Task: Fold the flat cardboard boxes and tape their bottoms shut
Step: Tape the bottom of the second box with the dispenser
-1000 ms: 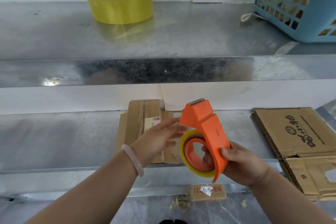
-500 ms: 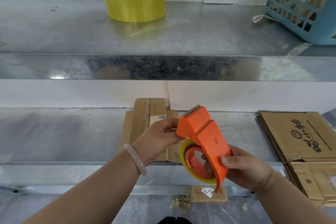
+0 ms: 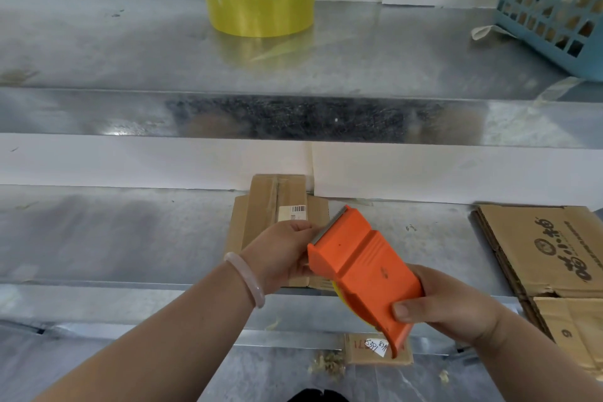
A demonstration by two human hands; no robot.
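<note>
An orange tape dispenser [image 3: 362, 268] with a yellowish roll inside is held in front of me over the lower metal shelf's front edge. My right hand [image 3: 447, 307] grips its rear end, thumb on top. My left hand [image 3: 280, 254] has its fingers curled at the dispenser's bladed front end, apparently on the tape end; the tape itself does not show. Behind the hands a small flattened cardboard box [image 3: 277, 206] with a barcode label lies on the lower shelf [image 3: 114, 238]. More flat cardboard boxes [image 3: 541, 251] are stacked at the right.
A spare yellow tape roll [image 3: 259, 3] sits on the upper metal shelf [image 3: 130, 49], and a blue plastic basket [image 3: 554, 3] stands at its right end. A cardboard scrap with a handwritten label [image 3: 375, 347] and shavings lie on the floor below.
The dispenser has tilted flatter, its top now facing me and hiding the roll. My left hand went from open fingers beside it to curled at its front end.
</note>
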